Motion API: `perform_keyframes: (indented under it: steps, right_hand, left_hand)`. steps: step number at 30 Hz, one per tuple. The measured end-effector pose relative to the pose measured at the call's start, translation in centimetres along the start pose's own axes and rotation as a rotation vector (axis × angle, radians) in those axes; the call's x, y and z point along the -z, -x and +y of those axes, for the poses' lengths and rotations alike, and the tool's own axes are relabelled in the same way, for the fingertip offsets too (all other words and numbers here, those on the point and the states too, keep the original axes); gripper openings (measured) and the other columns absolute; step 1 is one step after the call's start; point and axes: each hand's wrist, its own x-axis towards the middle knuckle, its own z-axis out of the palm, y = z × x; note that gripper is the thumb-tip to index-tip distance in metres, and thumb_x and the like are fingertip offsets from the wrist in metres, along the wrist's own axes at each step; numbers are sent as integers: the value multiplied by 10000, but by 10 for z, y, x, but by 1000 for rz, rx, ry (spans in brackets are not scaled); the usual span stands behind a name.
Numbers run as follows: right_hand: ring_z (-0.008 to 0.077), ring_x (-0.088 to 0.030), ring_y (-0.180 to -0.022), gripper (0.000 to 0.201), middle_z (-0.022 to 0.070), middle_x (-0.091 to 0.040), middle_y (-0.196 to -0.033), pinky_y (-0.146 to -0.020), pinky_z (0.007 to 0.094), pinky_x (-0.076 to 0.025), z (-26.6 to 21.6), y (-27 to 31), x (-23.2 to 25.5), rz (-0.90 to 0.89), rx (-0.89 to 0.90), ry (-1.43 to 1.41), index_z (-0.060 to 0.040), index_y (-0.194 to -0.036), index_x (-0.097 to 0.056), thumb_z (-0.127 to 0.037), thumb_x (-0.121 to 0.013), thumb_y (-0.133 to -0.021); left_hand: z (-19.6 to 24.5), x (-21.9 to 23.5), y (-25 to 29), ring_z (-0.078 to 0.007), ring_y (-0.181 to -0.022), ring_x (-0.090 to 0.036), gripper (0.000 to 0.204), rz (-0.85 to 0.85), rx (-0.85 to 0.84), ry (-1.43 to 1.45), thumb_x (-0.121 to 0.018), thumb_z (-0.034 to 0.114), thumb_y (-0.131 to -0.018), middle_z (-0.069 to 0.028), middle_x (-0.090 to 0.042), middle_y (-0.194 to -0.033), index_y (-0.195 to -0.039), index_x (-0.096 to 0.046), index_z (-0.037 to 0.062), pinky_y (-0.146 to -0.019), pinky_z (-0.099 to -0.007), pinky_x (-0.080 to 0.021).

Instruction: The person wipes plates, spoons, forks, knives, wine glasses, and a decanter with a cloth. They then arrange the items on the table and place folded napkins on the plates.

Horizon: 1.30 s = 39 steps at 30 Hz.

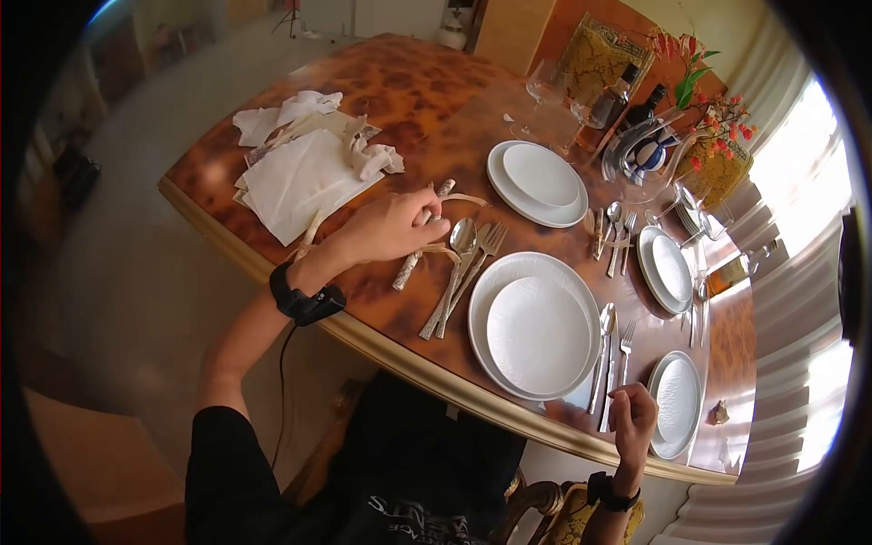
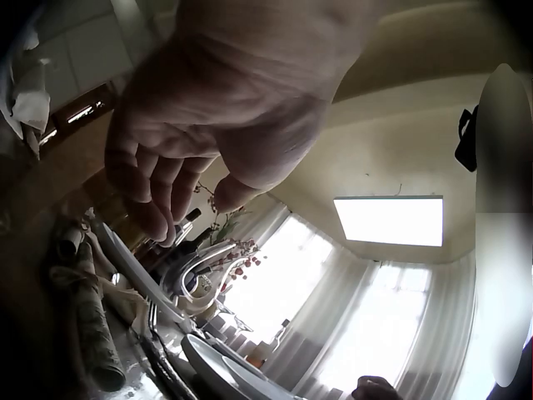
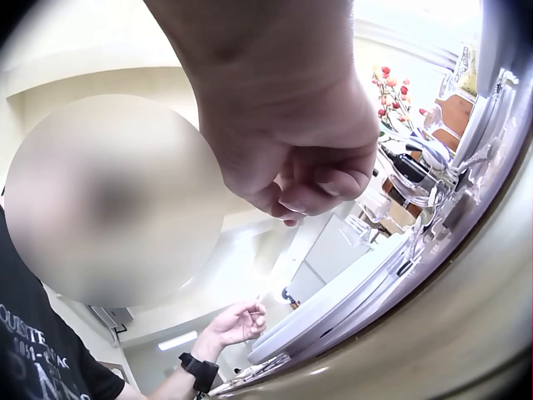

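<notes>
The left hand (image 1: 391, 227) rests on the table (image 1: 409, 100) near its front edge, fingers curled over the upper end of a rolled patterned napkin (image 1: 413, 259) with a ribbon round it. The roll lies at a slant, just left of the spoon and forks (image 1: 463, 272) laid beside the large dinner plate (image 1: 536, 327). From the left wrist view the fingertips (image 2: 154, 217) hang bent above the roll (image 2: 96, 333); whether they pinch it or only touch it cannot be told with certainty.

The right hand (image 1: 633, 416) sits at the front edge of the table, right of the dinner plate, fingers folded inward at the lower end of the knives (image 1: 604, 359). The right wrist view shows the fingers (image 3: 312, 187) curled closed, apparently with nothing clamped in them.

Procedure, as judged from the layout: keep the roll gripped near one end and steer it parallel to the cutlery, so that it lies beside the forks without disturbing them. Lift rather than drag, since the ribbon tails could catch the spoon. Keep the free hand low and clear of the plate rim.

Containers and contents:
- Dinner plate at the front edge: carries a smaller plate (image 1: 539, 334) stacked centrally; no food.
- Second setting (image 1: 536, 182) toward the far edge: likewise a small plate on a larger one.
- Two further plates (image 1: 668, 268) (image 1: 677, 400) along the right edge: bare.
- Stemmed glasses (image 1: 545, 91) near the far edge: appear empty.
- Loose white napkins (image 1: 300, 173) are heaped at the left corner.
</notes>
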Motion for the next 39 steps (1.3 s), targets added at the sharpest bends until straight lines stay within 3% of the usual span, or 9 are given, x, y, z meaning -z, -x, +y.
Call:
perform_keyframes:
  steps: [4,7,12,15,18,21,26,29,39]
  right_hand:
    - [38,-434,-463,260,-17,-501,-537,-440,209,-322,-6,2,3,-14,0,-42,22,-815,-601,-185,-577,-972]
    - [39,-427,-453,257,-19,-495,-525,-436,214,-317,-16,-1,-8,-42,74,-52,20,-809,-604,-186,-587,-961]
    - [57,-495,-459,248,10,-539,-533,-452,207,-365,-19,-2,-14,-153,166,-36,29,-791,-617,-172,-608,-937]
    - [70,-533,-487,251,18,-552,-544,-468,212,-398,-41,-12,-24,-225,90,0,41,-799,-613,-165,-600,-942]
    - [71,-528,-507,221,46,-601,-688,-480,212,-407,-52,-28,-39,-284,134,5,37,-1018,-620,-171,-593,-952]
    - [59,-466,-496,656,85,-592,-927,-466,188,-387,-69,-46,-57,-198,253,-158,-53,-1512,-210,-277,-543,-993]
    - [31,-335,-429,481,-20,-489,-635,-386,187,-232,-74,-88,-57,64,134,-568,-26,-1404,-397,-339,-428,-1040]
    - [25,-310,-423,207,-48,-429,-590,-397,190,-230,-61,-113,-35,94,95,-718,-52,-1076,-596,-231,-513,-1013]
    - [37,-497,-520,249,12,-588,-723,-450,170,-367,-11,-153,-20,-58,152,-540,-1,-1081,-622,-227,-576,-988]
  left_hand:
    - [-7,-25,27,-410,-813,-654,457,-195,6,-330,-574,191,-896,-207,-672,-871,-1289,-385,56,-678,-516,-484]
    - [-10,-31,30,-401,-811,-656,411,-48,29,-316,-563,173,-892,-197,-672,-850,-1254,-410,53,-659,-532,-469]
    - [7,-21,41,-164,-583,-566,372,210,-39,310,-529,103,-955,-88,-593,-713,-1280,-363,32,-544,-307,-453]
    - [52,-20,50,-105,-599,-510,375,-16,-82,891,-473,103,-993,-59,-578,-811,-1339,-340,49,-556,-259,-434]
    - [74,-43,39,-82,-819,-513,415,-246,-234,990,-440,169,-1028,-70,-546,-1017,-1402,-329,26,-669,-226,-456]
    - [112,-63,19,-80,-699,-447,319,-319,-336,947,-370,163,-1057,-14,-481,-797,-1352,-409,51,-625,-243,-412]
    - [137,-90,-38,-94,-664,-474,212,-271,-676,722,-482,141,-1009,-26,-517,-756,-1130,-558,-15,-617,-272,-415]
    - [146,-94,-62,-86,-723,-546,242,-252,-571,866,-589,185,-965,-57,-599,-813,-1058,-589,-39,-647,-252,-440]
    - [97,-106,-88,-62,-535,-542,249,-264,-316,1035,-666,173,-905,-36,-650,-718,-1055,-649,-25,-483,-204,-430]
